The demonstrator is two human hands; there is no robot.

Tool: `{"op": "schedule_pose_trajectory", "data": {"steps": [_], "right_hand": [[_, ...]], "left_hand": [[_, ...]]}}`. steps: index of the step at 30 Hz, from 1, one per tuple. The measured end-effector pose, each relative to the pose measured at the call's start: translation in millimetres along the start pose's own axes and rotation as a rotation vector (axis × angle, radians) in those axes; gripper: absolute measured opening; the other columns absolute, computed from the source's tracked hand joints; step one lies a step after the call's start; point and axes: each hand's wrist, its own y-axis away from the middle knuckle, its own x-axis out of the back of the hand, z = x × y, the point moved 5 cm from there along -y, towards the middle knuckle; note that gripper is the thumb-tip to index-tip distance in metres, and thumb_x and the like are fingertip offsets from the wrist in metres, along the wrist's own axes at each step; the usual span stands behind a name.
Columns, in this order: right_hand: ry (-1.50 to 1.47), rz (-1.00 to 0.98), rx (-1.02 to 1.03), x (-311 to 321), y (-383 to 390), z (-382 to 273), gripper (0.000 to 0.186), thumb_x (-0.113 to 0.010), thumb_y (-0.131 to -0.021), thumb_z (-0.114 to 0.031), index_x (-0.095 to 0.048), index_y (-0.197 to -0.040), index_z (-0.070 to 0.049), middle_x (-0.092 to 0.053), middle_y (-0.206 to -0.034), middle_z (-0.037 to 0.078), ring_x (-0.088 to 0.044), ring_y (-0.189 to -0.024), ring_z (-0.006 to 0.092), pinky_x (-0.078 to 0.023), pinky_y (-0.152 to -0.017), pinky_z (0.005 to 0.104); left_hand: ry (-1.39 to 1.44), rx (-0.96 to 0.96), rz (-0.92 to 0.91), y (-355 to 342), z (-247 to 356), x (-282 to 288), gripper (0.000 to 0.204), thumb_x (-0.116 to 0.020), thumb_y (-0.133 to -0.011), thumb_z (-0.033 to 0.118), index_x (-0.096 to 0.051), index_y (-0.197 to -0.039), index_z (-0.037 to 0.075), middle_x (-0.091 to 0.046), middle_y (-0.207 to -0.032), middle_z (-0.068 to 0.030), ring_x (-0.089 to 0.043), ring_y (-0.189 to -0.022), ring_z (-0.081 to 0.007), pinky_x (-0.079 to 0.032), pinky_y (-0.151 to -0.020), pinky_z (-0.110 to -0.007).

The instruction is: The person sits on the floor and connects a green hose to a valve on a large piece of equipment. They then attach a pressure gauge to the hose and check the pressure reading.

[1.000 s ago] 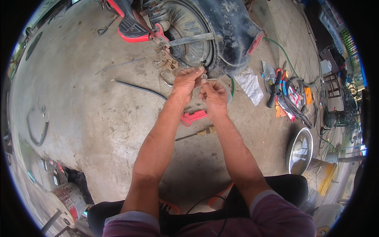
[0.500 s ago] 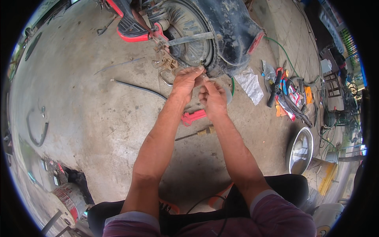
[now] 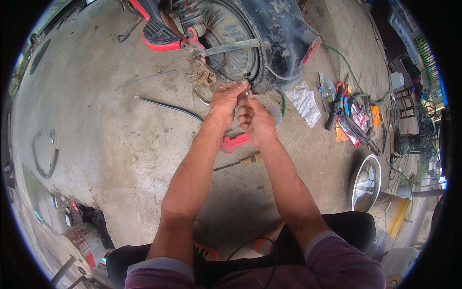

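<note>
Both hands meet at the bottom of a dusty scooter wheel (image 3: 231,43), beside a black mudguard (image 3: 284,38). My left hand (image 3: 229,96) pinches at a small dark stem on the wheel's rim, its fingertips hiding most of it. Just right and below, my right hand (image 3: 257,113) has curled fingers and a thumb on a small pale piece too small to name. A rusty bracket (image 3: 204,74) sits left of the hands; beneath them lie a red tool (image 3: 235,142) and a yellow-handled screwdriver (image 3: 252,159).
A black hose (image 3: 168,105) lies on the concrete floor to the left. At the right are a white sheet (image 3: 305,103), a pile of tools and packets (image 3: 351,118), a metal basin (image 3: 357,183), a yellow bucket (image 3: 397,214) and a green hose (image 3: 344,62). A drum (image 3: 84,243) stands lower left.
My right hand has shifted slightly left and up, with its fingers curled a little differently. My left hand stays almost where it was at the rim.
</note>
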Motion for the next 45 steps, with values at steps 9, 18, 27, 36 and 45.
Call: {"op": "schedule_pose_trajectory", "data": {"steps": [9, 18, 27, 36, 45], "right_hand": [[0.242, 0.015, 0.411, 1, -1, -9, 0.029, -0.064, -0.102, -0.034, -0.071, -0.097, -0.006, -0.066, -0.075, 0.001, -0.057, -0.058, 0.0107, -0.04, -0.052, 0.0248], [-0.087, -0.066, 0.12, 1, 0, -7, 0.015, -0.073, -0.097, -0.019, -0.07, -0.093, -0.004, -0.066, -0.073, 0.001, -0.056, -0.057, 0.009, -0.048, -0.055, 0.0243], [0.157, 0.048, 0.375, 7, -3, -11, 0.016, -0.078, -0.093, -0.014, -0.067, -0.086, -0.004, -0.07, -0.079, 0.004, -0.06, -0.06, 0.0083, -0.05, -0.054, 0.0232], [0.184, 0.051, 0.453, 2, -6, -10, 0.016, -0.079, -0.091, -0.011, -0.066, -0.084, -0.004, -0.069, -0.075, 0.003, -0.06, -0.061, 0.0069, -0.051, -0.053, 0.0226], [0.342, 0.091, 0.541, 20, -15, -1, 0.016, -0.075, -0.09, -0.009, -0.064, -0.08, -0.003, -0.063, -0.075, -0.001, -0.057, -0.069, 0.008, -0.048, -0.062, 0.0269]], "left_hand": [[-0.009, -0.018, 0.002, -3, -5, -1, 0.023, -0.074, -0.095, 0.023, -0.067, -0.094, 0.001, -0.064, -0.08, -0.0057, -0.057, -0.063, -0.0146, -0.046, -0.054, -0.031], [0.001, -0.011, -0.015, -7, -8, 3, 0.025, -0.075, -0.094, 0.024, -0.066, -0.096, 0.0, -0.067, -0.085, -0.0088, -0.062, -0.071, -0.0182, -0.05, -0.06, -0.034], [0.147, 0.043, 0.042, 0, -13, 2, 0.035, -0.066, -0.101, 0.036, -0.069, -0.102, 0.001, -0.071, -0.097, -0.0087, -0.063, -0.084, -0.0179, -0.051, -0.073, -0.033], [0.221, 0.087, 0.09, 1, -10, 6, 0.038, -0.066, -0.101, 0.04, -0.071, -0.106, 0.002, -0.072, -0.098, -0.0088, -0.061, -0.082, -0.0166, -0.048, -0.072, -0.033], [0.157, -0.009, -0.134, -3, -21, -7, 0.011, -0.071, -0.097, 0.014, -0.068, -0.1, 0.004, -0.068, -0.096, -0.0056, -0.062, -0.089, -0.0168, -0.051, -0.082, -0.033]]}}
